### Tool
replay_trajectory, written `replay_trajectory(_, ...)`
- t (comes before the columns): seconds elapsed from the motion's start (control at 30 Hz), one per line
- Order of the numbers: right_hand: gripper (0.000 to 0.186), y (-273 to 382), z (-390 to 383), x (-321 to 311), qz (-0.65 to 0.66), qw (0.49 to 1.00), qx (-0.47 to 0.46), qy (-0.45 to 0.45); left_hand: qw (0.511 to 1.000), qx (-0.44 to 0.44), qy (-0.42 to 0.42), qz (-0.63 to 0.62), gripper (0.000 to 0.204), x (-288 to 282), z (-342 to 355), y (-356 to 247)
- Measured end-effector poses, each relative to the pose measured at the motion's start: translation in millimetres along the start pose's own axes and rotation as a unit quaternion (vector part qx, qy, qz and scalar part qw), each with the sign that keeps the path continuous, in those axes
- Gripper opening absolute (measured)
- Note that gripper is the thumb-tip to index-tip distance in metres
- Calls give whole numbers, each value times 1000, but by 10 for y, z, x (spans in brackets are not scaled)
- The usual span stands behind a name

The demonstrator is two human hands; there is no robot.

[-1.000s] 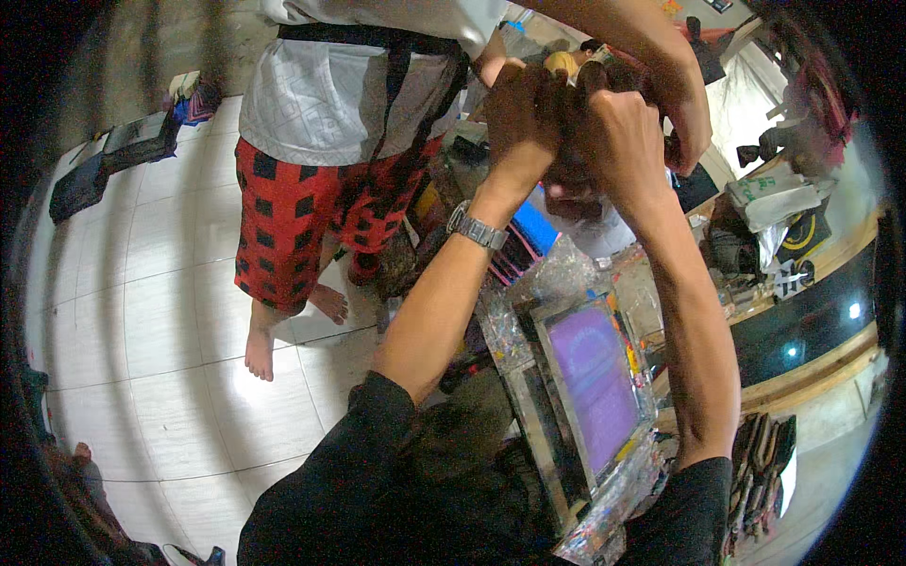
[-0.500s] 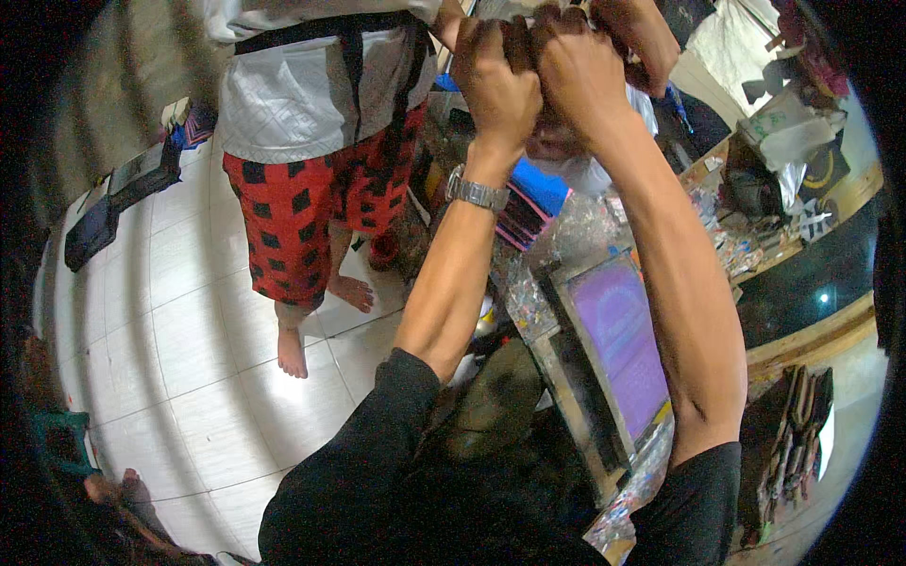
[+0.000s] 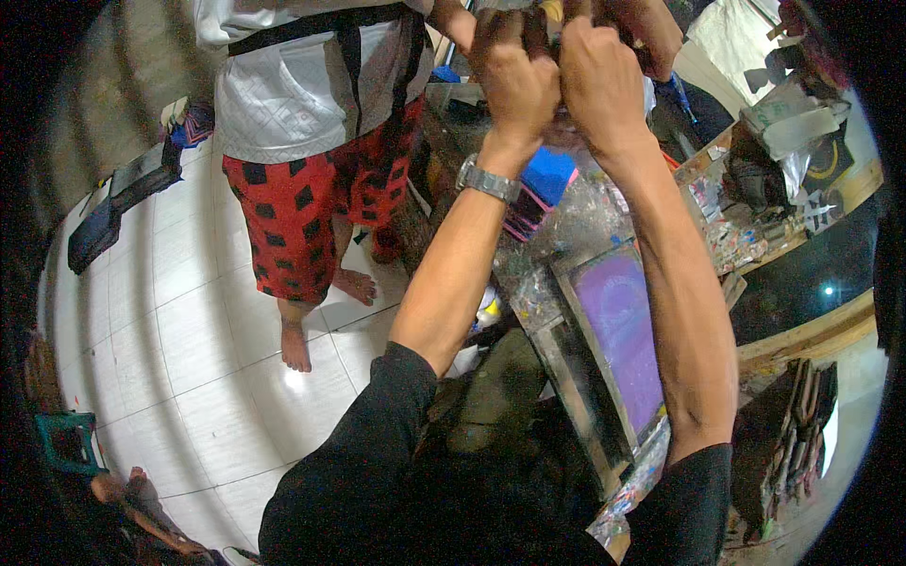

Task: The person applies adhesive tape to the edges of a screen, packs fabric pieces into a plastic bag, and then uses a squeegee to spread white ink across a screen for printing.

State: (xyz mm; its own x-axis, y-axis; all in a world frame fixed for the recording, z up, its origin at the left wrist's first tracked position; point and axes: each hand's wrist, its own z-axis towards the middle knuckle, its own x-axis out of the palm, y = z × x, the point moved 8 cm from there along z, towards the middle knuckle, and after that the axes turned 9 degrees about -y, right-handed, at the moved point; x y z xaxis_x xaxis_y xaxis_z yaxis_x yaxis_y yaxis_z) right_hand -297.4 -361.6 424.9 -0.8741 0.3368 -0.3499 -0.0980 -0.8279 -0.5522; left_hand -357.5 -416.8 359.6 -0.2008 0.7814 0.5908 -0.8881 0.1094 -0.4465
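At the top edge, my left hand [image 3: 519, 85] and my right hand [image 3: 604, 90] are side by side with fingers bent closed around something dark; their knuckles and backs hide most of it, and a little yellow shows between them. A silver watch is on my left wrist. Another person's hand [image 3: 458, 26] is close to the left of mine, and their other hand or forearm [image 3: 656, 38] is just to the right. Below my hands lie a blue and pink stack [image 3: 547, 174] and a framed purple screen [image 3: 613, 321] on a paint-stained worktable [image 3: 528, 264].
A co-worker in red checked shorts [image 3: 283, 226] stands barefoot at the left on white tiles. Dark flat items [image 3: 99, 226] lie by the wall, and a teal object [image 3: 66, 439] is at lower left. Cluttered bags and paper [image 3: 783, 123] fill the right, above dark stacked pieces [image 3: 797, 443].
The view has shifted, so my hands and the purple screen sit higher in the frame than a second ago. The yellow thing between my hands is now mostly hidden.
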Motion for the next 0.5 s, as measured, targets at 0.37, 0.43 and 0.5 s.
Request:
replay_trajectory(0.37,12,152,-18,-107,-77,973,-130,172,995,25,100,12,21,164,-13,-55)
replay_trajectory(0.43,15,85,119,-158,3,975,-152,159,996,51,71,-16,21,160,26,-66)
replay_trajectory(0.5,26,-6,185,9,16,952,-144,271,996,26,42,-72,20,159,-17,4)
